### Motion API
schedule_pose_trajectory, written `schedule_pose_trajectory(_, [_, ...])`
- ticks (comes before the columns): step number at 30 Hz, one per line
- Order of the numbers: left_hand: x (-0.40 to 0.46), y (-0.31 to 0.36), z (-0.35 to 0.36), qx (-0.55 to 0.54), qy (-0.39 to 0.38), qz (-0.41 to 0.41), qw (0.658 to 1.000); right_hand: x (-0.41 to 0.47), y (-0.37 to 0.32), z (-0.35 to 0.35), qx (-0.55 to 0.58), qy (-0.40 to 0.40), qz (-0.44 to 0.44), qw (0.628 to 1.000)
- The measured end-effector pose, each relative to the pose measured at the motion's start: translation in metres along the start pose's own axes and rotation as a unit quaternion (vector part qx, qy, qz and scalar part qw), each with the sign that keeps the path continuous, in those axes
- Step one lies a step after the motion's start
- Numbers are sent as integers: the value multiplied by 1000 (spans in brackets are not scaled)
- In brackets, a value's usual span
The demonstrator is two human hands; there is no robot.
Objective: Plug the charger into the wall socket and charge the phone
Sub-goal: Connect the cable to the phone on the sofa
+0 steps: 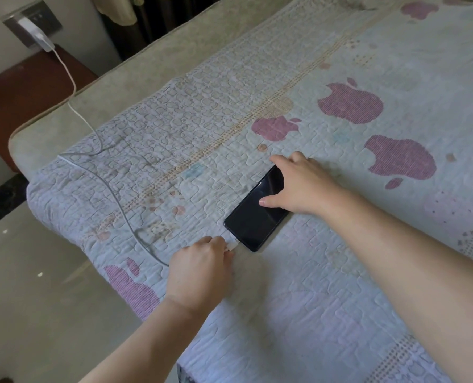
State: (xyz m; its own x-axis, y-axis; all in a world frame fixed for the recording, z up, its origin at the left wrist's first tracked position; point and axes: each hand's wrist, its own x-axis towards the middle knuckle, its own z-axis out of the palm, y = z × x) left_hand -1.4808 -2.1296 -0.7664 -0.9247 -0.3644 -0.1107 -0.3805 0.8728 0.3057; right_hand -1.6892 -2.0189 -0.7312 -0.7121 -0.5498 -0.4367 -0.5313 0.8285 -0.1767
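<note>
A black phone (253,217) lies screen up on the quilted bedspread (340,313), its screen dark. My right hand (299,183) rests on the phone's far end, thumb on the glass and fingers spread over the top edge. My left hand (202,268) pinches the white cable plug (233,245) right at the phone's near end; whether the plug sits fully in the port I cannot tell. The white cable (113,189) runs across the bed up to the white charger (40,37), which sits in the grey wall socket (51,20) at the top left.
A dark wooden bedside stand (22,87) sits below the socket. The bed's beige padded edge (174,37) runs along the far side. Pale tiled floor (36,313) lies to the left of the bed.
</note>
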Motion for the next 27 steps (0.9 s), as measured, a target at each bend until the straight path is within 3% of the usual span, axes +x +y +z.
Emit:
schedule_pose_trajectory(15, [10, 6, 1, 8, -54, -61, 997, -1, -4, -5, -26, -22, -7, 999])
schedule_pose_trajectory(27, [14, 11, 3, 43, -44, -11, 998, 0, -6, -1, -43, -7, -13, 999])
